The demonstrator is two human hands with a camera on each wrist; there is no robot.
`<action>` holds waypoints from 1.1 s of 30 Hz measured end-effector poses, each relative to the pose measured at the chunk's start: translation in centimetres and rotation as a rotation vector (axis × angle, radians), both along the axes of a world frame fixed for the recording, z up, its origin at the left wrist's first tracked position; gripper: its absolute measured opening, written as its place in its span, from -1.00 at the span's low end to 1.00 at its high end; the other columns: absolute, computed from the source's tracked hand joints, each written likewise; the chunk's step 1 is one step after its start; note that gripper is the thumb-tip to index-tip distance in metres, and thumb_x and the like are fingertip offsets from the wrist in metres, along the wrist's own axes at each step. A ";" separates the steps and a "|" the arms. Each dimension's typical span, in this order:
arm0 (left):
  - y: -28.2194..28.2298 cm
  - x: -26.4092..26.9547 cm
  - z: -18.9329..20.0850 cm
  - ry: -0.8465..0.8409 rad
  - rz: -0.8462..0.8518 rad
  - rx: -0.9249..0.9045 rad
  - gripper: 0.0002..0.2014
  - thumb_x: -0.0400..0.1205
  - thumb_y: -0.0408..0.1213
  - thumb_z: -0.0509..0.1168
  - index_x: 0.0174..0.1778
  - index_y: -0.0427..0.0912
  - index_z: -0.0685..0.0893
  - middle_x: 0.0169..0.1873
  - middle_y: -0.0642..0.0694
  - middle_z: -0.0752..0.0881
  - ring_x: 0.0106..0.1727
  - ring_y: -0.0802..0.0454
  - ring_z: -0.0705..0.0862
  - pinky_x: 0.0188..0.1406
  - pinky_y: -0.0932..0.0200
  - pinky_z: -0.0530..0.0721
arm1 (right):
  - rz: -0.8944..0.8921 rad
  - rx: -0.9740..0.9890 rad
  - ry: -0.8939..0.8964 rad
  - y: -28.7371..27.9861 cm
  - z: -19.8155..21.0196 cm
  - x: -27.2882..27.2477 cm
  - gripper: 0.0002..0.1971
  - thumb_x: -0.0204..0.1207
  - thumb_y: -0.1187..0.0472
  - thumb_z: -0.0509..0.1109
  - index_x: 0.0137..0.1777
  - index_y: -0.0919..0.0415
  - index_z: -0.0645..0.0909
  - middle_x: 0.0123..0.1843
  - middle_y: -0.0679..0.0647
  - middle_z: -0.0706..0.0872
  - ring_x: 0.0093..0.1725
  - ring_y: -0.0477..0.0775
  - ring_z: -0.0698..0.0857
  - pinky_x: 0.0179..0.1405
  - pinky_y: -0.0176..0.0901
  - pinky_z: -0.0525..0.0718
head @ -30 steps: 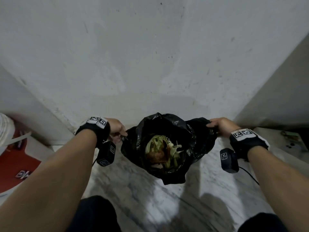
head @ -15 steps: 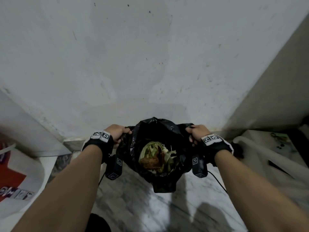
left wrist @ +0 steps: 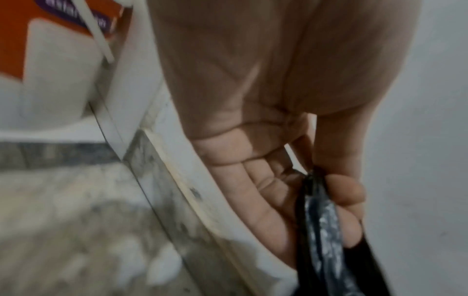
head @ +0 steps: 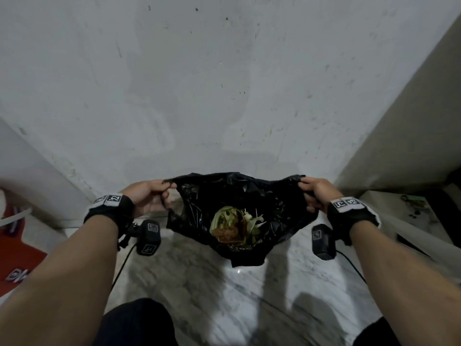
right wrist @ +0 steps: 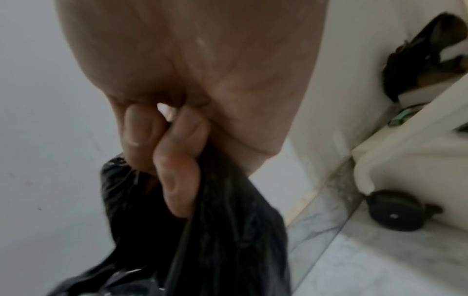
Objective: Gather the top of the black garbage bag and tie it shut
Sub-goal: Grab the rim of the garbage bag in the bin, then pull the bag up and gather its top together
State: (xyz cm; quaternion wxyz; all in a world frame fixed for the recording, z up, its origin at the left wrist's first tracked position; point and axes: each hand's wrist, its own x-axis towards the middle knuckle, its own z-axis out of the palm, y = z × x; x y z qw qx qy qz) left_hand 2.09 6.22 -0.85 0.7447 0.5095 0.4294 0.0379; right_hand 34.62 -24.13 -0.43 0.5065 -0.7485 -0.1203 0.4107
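Head view | one garbage bag (head: 262, 196) | two hands pinching: left hand (head: 147, 198), right hand (head: 315, 196)

Right hand (right wrist: 192, 104) fingers (right wrist: 177, 164) curled around black garbage bag (right wrist: 228, 230) rim.

Garbage bag (head: 272, 196): glossy black. Scraps (head: 232, 224) inside: pale green and reddish-brown. Floor (head: 199, 275): white marble with grey veining. Wall (head: 224, 83): off-white with dark specks. Container (head: 17, 236) at lower left of the frame: red and white. Wrist bands (head: 108, 199): black with black-and-white markers.
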 end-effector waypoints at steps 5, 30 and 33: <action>-0.9 -3.6 0.9 0.504 -0.258 0.020 -0.75 0.68 -0.35 0.15 -0.21 -0.31 0.70 -0.65 -0.02 0.58 -0.58 0.07 0.68 -0.67 0.31 0.58 | 0.163 -0.429 -0.116 -3.0 -0.3 0.1 -0.79 0.45 0.21 0.40 -0.35 0.30 0.68 -0.67 0.10 0.42 -0.65 0.10 0.32 -0.60 -0.19 0.37; -0.9 2.7 11.2 -0.036 0.108 0.059 -0.92 0.59 -0.43 0.23 -0.19 -0.29 0.60 -0.46 -0.07 0.49 -0.69 0.15 0.42 -0.74 0.34 0.42 | -0.201 0.348 -0.031 1.1 11.8 2.1 -0.87 0.55 0.35 0.18 -0.24 0.25 0.42 -0.39 0.11 0.56 -0.78 -0.09 0.24 -0.76 -0.43 0.12; -0.8 2.6 13.3 0.006 -0.005 0.044 -0.83 0.65 -0.42 0.13 -0.20 -0.35 0.59 -0.53 -0.03 0.47 -0.75 0.24 0.29 -0.82 0.41 0.18 | -0.136 0.362 -0.068 0.8 12.1 2.1 -0.79 0.58 0.35 0.16 -0.30 0.20 0.37 -0.60 0.03 0.47 -0.81 -0.11 0.15 -0.69 -0.50 0.08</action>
